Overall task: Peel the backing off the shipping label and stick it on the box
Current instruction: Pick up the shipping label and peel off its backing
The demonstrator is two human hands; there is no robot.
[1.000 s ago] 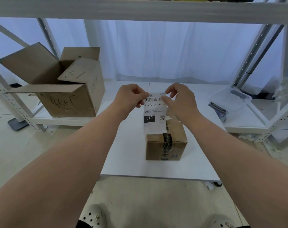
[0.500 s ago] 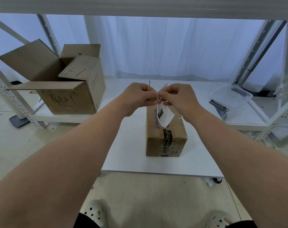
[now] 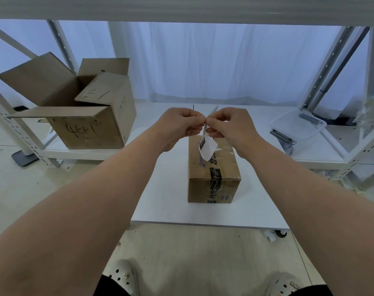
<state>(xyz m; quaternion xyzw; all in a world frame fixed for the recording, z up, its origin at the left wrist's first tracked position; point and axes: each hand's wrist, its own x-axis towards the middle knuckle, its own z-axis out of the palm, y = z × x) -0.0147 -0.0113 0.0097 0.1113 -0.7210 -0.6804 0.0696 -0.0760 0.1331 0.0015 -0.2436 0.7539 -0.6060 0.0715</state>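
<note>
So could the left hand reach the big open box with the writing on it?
Probably yes. The open box sits on the low shelf to the left hand's side with nothing between them, but that hand would first have to let go of the label.
</note>
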